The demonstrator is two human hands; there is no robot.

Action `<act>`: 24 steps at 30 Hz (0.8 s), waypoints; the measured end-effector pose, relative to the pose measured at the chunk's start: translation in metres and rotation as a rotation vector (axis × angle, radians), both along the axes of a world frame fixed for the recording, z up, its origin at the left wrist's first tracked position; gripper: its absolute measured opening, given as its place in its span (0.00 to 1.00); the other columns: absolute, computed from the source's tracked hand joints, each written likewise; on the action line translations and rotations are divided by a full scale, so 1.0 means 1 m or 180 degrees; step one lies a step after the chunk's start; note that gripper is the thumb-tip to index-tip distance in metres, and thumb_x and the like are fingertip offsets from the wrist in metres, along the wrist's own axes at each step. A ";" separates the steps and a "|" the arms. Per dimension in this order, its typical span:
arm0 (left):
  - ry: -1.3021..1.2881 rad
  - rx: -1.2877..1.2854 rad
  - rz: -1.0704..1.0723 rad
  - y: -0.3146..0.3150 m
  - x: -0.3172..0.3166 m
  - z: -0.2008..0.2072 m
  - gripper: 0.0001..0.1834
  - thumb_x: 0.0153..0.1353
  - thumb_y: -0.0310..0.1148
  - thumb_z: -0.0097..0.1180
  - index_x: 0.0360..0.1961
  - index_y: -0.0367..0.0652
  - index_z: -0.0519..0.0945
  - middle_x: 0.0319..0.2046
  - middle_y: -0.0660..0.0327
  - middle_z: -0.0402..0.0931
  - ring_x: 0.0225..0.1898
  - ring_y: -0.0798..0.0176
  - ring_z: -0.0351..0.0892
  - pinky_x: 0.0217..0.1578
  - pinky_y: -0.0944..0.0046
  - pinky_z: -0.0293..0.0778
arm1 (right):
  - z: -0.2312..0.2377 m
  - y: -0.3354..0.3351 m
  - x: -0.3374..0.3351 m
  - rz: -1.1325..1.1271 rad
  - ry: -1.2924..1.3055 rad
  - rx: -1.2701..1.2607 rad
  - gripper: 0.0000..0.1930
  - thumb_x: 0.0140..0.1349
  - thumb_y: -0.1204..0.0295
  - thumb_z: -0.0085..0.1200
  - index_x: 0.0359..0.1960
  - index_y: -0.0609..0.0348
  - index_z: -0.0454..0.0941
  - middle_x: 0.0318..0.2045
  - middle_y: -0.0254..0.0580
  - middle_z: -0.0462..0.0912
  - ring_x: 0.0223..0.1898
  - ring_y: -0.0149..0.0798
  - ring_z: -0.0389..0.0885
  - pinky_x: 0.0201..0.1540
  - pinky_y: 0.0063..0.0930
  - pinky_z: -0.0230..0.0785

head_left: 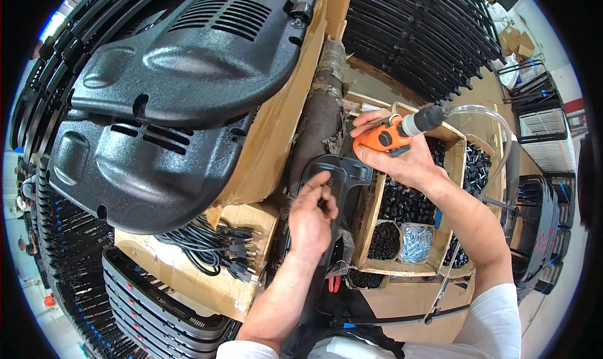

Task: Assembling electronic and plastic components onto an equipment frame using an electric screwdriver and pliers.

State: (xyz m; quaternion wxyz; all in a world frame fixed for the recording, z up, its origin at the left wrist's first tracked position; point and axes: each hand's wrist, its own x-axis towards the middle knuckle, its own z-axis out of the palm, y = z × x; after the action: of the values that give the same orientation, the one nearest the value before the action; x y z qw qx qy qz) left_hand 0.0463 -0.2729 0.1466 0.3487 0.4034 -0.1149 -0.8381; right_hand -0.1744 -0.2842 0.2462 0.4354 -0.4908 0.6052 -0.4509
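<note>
My right hand [402, 155] is wrapped round an orange air screwdriver [383, 138], held over the far end of a black plastic part. A clear hose [487, 111] leads off the tool's dark fitting. The tool's tip is hidden behind the hand. Lower and to the left, my left hand [311, 218] is over the same black plastic part [348, 169], its fingers curled in toward the thumb. What those fingers hold, if anything, cannot be made out. A thick, worn, tape-wrapped post [320, 111] lies just beyond the part.
Right of my hands, a wooden sectioned box [364, 246] holds black fittings [402, 199], black screws [384, 241] and silver screws [416, 243]. Large black covers [207, 64] are stacked at left. Coiled black power cords [210, 246] lie on cardboard [151, 252]. Black frames [408, 39] crowd the back.
</note>
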 end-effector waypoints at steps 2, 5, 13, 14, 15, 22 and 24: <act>0.0049 -0.0083 -0.0017 -0.016 0.008 0.009 0.16 0.75 0.35 0.52 0.57 0.36 0.79 0.33 0.68 0.71 0.33 0.70 0.70 0.33 0.67 0.66 | -0.008 -0.002 0.001 0.0027 -0.0023 -0.0048 0.22 0.58 0.71 0.73 0.55 0.59 0.82 0.45 0.38 0.86 0.47 0.30 0.84 0.54 0.30 0.80; -0.0099 -0.0328 -0.0051 -0.032 0.009 0.026 0.17 0.76 0.35 0.53 0.57 0.35 0.80 0.31 0.69 0.70 0.32 0.70 0.69 0.33 0.68 0.65 | -0.008 -0.005 0.010 0.0022 0.0219 -0.0013 0.21 0.57 0.72 0.72 0.53 0.58 0.83 0.43 0.38 0.87 0.45 0.29 0.85 0.53 0.30 0.80; -0.2252 -0.3122 -0.1144 -0.075 -0.015 0.085 0.28 0.64 0.45 0.70 0.61 0.42 0.83 0.30 0.68 0.79 0.31 0.72 0.77 0.33 0.66 0.76 | -0.024 -0.013 0.006 0.0202 0.1038 -0.0276 0.24 0.56 0.58 0.70 0.52 0.54 0.84 0.40 0.45 0.90 0.42 0.44 0.89 0.49 0.39 0.80; -0.2591 -0.3293 -0.1523 -0.081 -0.020 0.105 0.34 0.56 0.51 0.76 0.61 0.47 0.84 0.29 0.67 0.79 0.31 0.71 0.79 0.34 0.64 0.77 | -0.026 -0.013 0.002 0.0283 0.1285 -0.0252 0.24 0.56 0.57 0.71 0.52 0.54 0.84 0.39 0.46 0.90 0.42 0.47 0.89 0.48 0.40 0.80; -0.2539 -0.3744 -0.1424 -0.084 -0.029 0.107 0.36 0.55 0.51 0.77 0.62 0.44 0.84 0.33 0.65 0.84 0.35 0.69 0.82 0.39 0.62 0.79 | -0.031 -0.013 -0.002 0.0333 0.1450 -0.0420 0.23 0.56 0.57 0.70 0.51 0.53 0.84 0.39 0.46 0.90 0.41 0.47 0.89 0.48 0.41 0.80; -0.2746 -0.5712 -0.0537 -0.104 -0.075 0.090 0.17 0.52 0.47 0.75 0.29 0.44 0.85 0.27 0.60 0.83 0.30 0.50 0.84 0.33 0.54 0.80 | -0.045 -0.013 0.001 0.0170 0.1603 -0.0835 0.16 0.58 0.64 0.71 0.39 0.61 0.81 0.27 0.47 0.87 0.31 0.47 0.88 0.40 0.41 0.81; -0.2678 -0.5945 -0.0386 -0.105 -0.079 0.086 0.16 0.52 0.45 0.74 0.27 0.44 0.85 0.26 0.60 0.82 0.29 0.49 0.83 0.31 0.53 0.79 | -0.052 -0.012 -0.001 0.0079 0.1784 -0.0937 0.16 0.56 0.64 0.72 0.39 0.62 0.81 0.27 0.46 0.87 0.31 0.46 0.88 0.39 0.41 0.80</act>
State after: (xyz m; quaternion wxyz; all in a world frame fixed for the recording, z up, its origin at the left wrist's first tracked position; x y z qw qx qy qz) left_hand -0.0329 -0.3784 0.2326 0.4120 0.2258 -0.8546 -0.2211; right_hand -0.1751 -0.2963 0.1943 0.1814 -0.6610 0.6238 -0.3755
